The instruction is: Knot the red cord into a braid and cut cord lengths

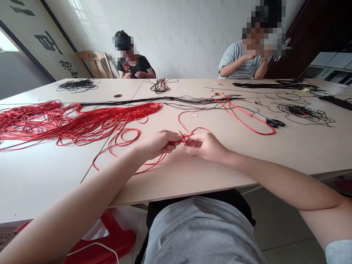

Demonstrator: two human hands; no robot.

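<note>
Between my two hands, over the near part of the table [288, 154], I have the red cord [186, 138] bunched in a small crossing. The left hand [167, 142] pinches it, thumb on finger; the right hand [206, 146] has its fingertips clamped at the other side, both equally near. From the grip, its loose length curves forward. Leftward lies a red cord pile [110, 117]; well apart rightward, scissors [275, 123].
</note>
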